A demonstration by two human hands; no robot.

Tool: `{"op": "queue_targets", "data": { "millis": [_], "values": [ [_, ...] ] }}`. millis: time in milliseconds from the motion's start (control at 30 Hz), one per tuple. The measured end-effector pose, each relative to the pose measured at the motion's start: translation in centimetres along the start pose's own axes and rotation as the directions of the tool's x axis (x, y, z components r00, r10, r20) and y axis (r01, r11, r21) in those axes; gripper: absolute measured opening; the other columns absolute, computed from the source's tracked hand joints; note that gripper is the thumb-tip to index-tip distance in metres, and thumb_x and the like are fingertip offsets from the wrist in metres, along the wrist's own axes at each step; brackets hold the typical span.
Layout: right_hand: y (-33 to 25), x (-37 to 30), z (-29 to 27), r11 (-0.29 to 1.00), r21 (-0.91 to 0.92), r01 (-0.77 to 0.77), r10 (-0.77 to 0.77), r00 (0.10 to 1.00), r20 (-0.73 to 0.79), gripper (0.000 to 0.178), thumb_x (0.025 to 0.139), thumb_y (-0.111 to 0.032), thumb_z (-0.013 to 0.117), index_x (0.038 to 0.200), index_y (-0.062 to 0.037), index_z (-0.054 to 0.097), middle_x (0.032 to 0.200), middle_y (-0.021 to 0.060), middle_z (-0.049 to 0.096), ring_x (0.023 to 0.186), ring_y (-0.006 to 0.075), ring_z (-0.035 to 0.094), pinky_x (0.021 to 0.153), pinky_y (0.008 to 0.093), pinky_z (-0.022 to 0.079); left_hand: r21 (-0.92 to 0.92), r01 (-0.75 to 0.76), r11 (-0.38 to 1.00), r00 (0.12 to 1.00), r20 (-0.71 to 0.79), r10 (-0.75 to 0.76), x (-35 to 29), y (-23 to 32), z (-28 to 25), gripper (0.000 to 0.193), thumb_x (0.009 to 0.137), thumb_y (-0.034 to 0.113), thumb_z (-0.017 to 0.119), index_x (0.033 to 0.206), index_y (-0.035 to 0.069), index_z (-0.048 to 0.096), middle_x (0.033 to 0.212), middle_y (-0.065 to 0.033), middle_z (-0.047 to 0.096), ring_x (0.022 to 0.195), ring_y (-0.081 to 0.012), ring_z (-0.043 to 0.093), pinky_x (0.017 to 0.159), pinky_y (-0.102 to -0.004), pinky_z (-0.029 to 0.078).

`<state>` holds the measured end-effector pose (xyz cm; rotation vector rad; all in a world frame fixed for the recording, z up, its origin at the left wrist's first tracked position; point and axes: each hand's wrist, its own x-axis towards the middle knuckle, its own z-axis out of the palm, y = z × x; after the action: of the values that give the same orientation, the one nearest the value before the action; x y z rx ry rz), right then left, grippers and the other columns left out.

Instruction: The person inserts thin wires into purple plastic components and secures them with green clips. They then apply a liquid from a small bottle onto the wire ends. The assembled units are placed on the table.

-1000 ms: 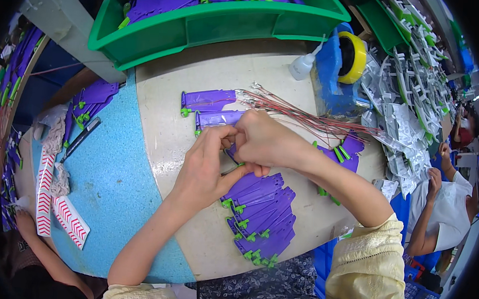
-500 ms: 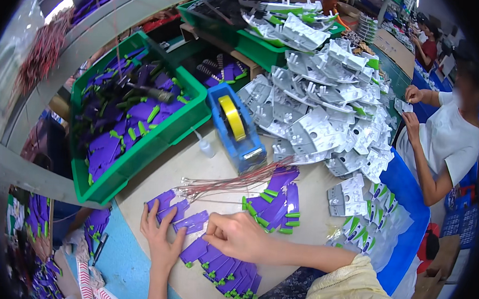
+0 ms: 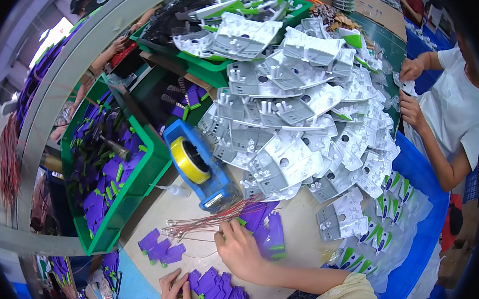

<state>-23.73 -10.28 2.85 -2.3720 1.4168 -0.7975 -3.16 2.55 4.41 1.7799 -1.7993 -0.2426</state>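
Observation:
My right hand (image 3: 240, 252) is curled over the thin red wires (image 3: 202, 222), against the near-left edge of a pile of purple plastic pieces with green ends (image 3: 271, 233). What its fingertips hold, if anything, is hidden. A thin pale wire curves on the table just left of this hand. My left hand (image 3: 176, 291) rests at the lower edge with fingers apart and nothing visible in them. It lies beside a fanned row of purple pieces with green tips (image 3: 217, 290). Farther up, several more purple pieces (image 3: 159, 250) sit near the wires' left ends.
A blue tape dispenser (image 3: 215, 186) with yellow tape stands beyond the wires, near a small white bottle (image 3: 175, 190). At left is a green bin (image 3: 153, 163) of purple parts. Grey-white plastic shells (image 3: 288, 158) are heaped behind. A blue tray (image 3: 430, 216) and another person's hands (image 3: 412, 108) are at right.
My right hand has left the purple pieces by my left hand and moved to the wires and right-hand pile. My left hand has drawn back toward me. The view has shifted.

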Motion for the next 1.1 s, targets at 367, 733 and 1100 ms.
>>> {"op": "queue_targets", "data": {
  "millis": [367, 733, 1100],
  "values": [
    [0.3, 0.6, -2.0, 0.974, 0.223, -0.048, 0.053, 0.998, -0.018, 0.017, 0.072, -0.002, 0.063, 0.088, 0.0042, 0.066, 0.098, 0.0176, 0.059, 0.098, 0.0326, 0.060, 0.082, 0.0388, 0.054, -0.021, 0.096, 0.995, 0.995, 0.005, -0.096, 1.9, -2.0, 0.8, 0.016, 0.082, -0.004, 0.074, 0.097, 0.001, 0.075, 0.101, -0.0139, 0.069, 0.093, -0.0313, 0.064, 0.085, -0.0391, 0.051],
    [-0.3, 2.8, -1.0, 0.953, 0.302, 0.014, -0.008, 1.000, -0.022, 0.010, 0.090, -0.003, 0.066, 0.099, 0.0009, 0.067, 0.092, 0.0165, 0.061, 0.084, 0.0373, 0.066, 0.073, 0.0460, 0.054, -0.130, -0.098, 0.987, 0.995, 0.020, 0.102, 1.2, -3.7, 0.6, 0.032, 0.076, 0.000, 0.075, 0.109, 0.003, 0.076, 0.119, -0.0118, 0.070, 0.109, -0.0337, 0.060, 0.092, -0.0414, 0.052],
    [-3.0, 10.0, 9.2, 0.973, 0.046, 0.224, -0.223, 0.975, -0.017, 0.011, 0.086, -0.003, 0.069, 0.096, 0.0018, 0.070, 0.092, 0.0168, 0.062, 0.086, 0.0379, 0.064, 0.077, 0.0472, 0.052, -0.219, -0.111, 0.969, 0.993, -0.063, 0.100, 0.2, -5.0, 0.9, 0.034, 0.077, -0.001, 0.076, 0.111, 0.004, 0.075, 0.121, -0.0120, 0.068, 0.109, -0.0327, 0.061, 0.093, -0.0421, 0.053]
  ]
}}
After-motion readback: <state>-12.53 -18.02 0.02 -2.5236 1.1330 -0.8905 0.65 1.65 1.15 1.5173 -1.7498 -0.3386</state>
